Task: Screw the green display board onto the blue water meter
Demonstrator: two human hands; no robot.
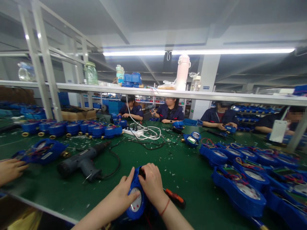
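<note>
Directly in front of me, a blue water meter [136,206] with a round white dial lies tilted near the table's front edge. My left hand [124,196] grips its left side, the thumb across the dial and the index finger stretched toward the narrow far end. Over that narrow end curls my right hand [152,180], thumb and fingers closed against it at a small dark part I cannot make out. Just right of my right wrist lies a screwdriver [176,198] with an orange and black handle, partly hidden by that wrist.
A heat gun [82,161] lies left on the green table, its cord trailing to a white power strip [134,131]. Another person's hand [11,171] rests beside a blue meter [44,151]. Several open meters with wires [249,191] crowd the right. Co-workers sit opposite beneath a shelf [153,92].
</note>
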